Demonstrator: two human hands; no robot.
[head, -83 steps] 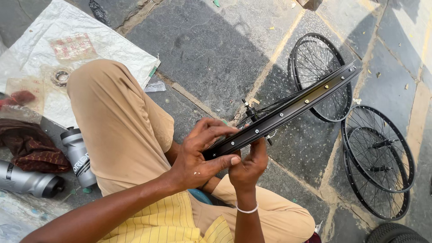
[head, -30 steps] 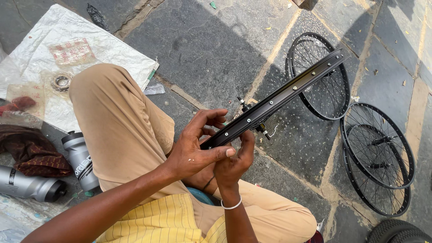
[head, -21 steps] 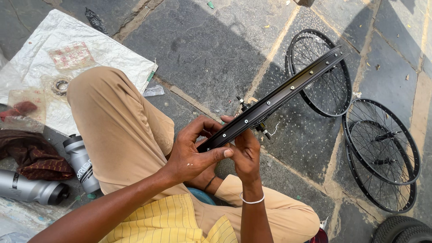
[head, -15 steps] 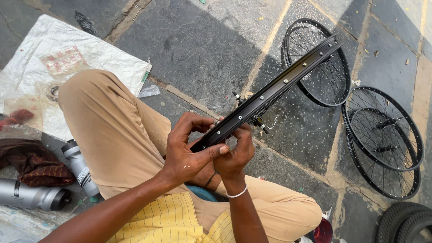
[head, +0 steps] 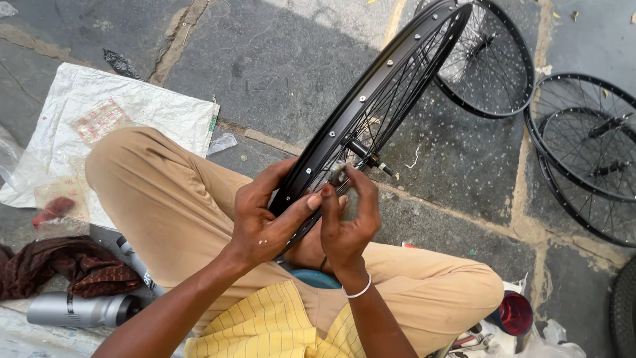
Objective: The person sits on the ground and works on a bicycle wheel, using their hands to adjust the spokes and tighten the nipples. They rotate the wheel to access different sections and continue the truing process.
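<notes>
Left hand clasped around black wheel rim, thumb laid across its edge. Right hand beside it, fingertips pinched at spokes near hub. Rim tilted, rising above tan trousers. Beyond, on stone paving: spare wheels.

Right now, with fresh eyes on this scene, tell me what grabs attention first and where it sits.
The black spoked bicycle wheel rim stands on edge at centre, running up to the top right. The left hand grips its lower rim, while the right hand works among the spokes near the hub. More black spoked wheels lie flat on the grey stone paving at the right, and a white woven sack lies at the left.
</notes>
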